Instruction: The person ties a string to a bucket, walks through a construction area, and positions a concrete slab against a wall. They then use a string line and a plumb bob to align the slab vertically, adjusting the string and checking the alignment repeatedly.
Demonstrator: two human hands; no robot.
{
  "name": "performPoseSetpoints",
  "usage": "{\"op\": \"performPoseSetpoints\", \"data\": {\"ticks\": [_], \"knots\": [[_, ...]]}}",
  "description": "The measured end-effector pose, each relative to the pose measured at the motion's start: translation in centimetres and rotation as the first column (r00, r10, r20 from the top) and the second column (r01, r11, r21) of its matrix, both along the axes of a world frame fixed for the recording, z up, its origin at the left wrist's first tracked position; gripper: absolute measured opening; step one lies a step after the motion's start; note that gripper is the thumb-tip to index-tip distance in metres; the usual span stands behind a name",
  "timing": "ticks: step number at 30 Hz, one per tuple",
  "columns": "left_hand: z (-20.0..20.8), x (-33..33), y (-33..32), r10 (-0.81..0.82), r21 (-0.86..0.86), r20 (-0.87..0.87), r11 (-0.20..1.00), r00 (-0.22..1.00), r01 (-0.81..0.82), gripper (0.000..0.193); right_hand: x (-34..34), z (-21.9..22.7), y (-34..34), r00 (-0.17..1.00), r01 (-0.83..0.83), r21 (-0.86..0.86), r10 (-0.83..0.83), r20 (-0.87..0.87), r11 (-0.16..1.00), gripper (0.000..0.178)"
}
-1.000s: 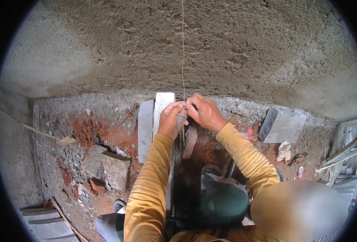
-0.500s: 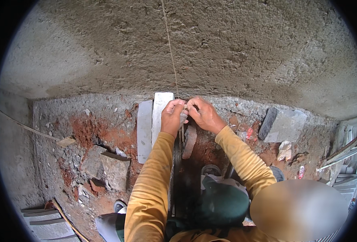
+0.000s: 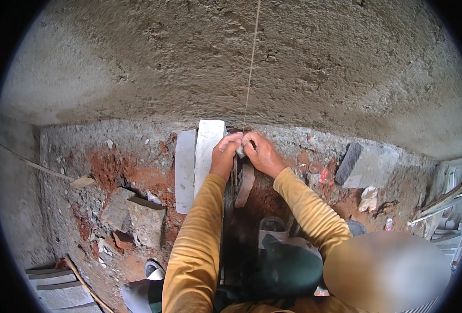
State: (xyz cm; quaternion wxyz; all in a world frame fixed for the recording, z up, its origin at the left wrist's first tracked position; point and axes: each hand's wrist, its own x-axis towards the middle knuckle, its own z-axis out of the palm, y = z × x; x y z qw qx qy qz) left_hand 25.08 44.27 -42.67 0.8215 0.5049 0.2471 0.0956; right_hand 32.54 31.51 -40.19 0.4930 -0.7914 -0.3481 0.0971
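Note:
A thin tan string [image 3: 250, 73] runs down in front of the rough wall to my fingertips. My left hand [image 3: 226, 156] is closed, thumb and fingers pinching at the string's lower end. Close against it, my right hand [image 3: 264, 155] pinches the same spot; the fingers hide exactly how the string lies there. Something small and pale shows just below the fingertips, too small to name. Left of my left hand stand a white block [image 3: 208, 141] and a grey slab [image 3: 185, 172], side by side. Beneath my hands leans a reddish-brown brick piece [image 3: 245, 187].
Broken concrete chunks [image 3: 146, 221] lie on the reddish rubble at left. A grey block [image 3: 367, 166] rests at right near the wall [image 3: 304, 68]. Stacked grey slabs [image 3: 64, 292] and a stick [image 3: 87, 284] are at lower left. A blurred oval covers the lower right.
The string's upper part has swung to the right. My two hands have drawn closer together at the fingertips and still pinch in nearly the same place.

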Motion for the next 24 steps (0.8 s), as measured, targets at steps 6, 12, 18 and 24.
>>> {"op": "performPoseSetpoints", "data": {"ticks": [6, 12, 18, 24], "knots": [[-1.6, 0.6, 0.0, 0.023, 0.409, 0.086, 0.911, 0.996, -0.057, 0.022, 0.0, 0.1, 0.6, 0.993, 0.047, -0.040, -0.043, 0.112, 0.998, 0.012], [-1.2, 0.4, -0.3, 0.029, 0.633, -0.028, 0.774, 0.999, -0.005, 0.026, 0.2, -0.1, 1.0, 0.989, 0.054, -0.029, -0.049, 0.138, 0.998, 0.012], [-1.0, 0.7, -0.9, 0.072, 0.748, -0.029, 0.663, 0.997, -0.026, 0.029, 0.6, 0.0, 0.9, 0.996, 0.021, -0.075, -0.015, 0.086, 0.997, 0.014], [-0.5, 0.5, -1.0, 0.115, 0.785, -0.038, 0.618, 0.993, -0.042, 0.023, 0.3, 0.2, 1.0, 0.998, 0.022, -0.020, -0.020, 0.062, 1.000, 0.017]]}}
